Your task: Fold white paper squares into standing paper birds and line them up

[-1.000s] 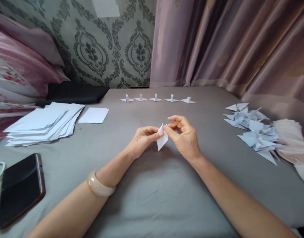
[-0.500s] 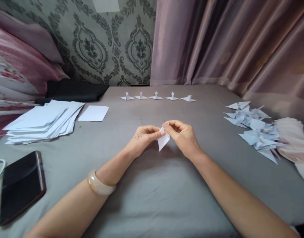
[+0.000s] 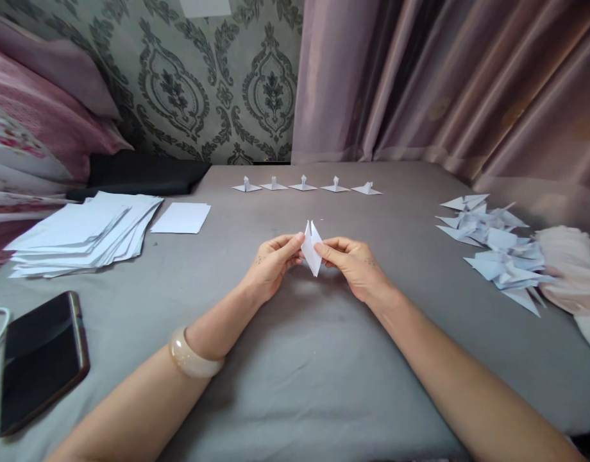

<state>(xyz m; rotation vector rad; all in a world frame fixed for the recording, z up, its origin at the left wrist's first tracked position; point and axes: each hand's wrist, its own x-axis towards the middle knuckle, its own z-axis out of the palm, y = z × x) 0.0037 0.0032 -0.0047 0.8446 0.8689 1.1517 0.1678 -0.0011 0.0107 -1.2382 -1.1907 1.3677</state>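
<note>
Between my two hands, above the middle of the grey cloth, is a white folded paper (image 3: 313, 253) shaped like a narrow diamond. Its upper end is split into two points and its lower tip points toward me. My left hand (image 3: 277, 262) pinches its left side with the thumb in front. On the right side, my right hand (image 3: 345, 260) grips it between thumb and fingers. Some fingertips are hidden behind the paper. Beyond my hands, several small folded paper figures (image 3: 303, 184) stand in a row.
A stack of white paper sheets (image 3: 83, 231) and a smaller square pile (image 3: 181, 218) lie at left. Nearer me is a black phone (image 3: 42, 362) beside a white cable (image 3: 0, 330). Folded paper pieces (image 3: 504, 247) are heaped at right, against a pale cloth (image 3: 567, 256).
The folded paper has turned upright, showing its full diamond with the split end up. My hands have moved from its top to its two sides.
</note>
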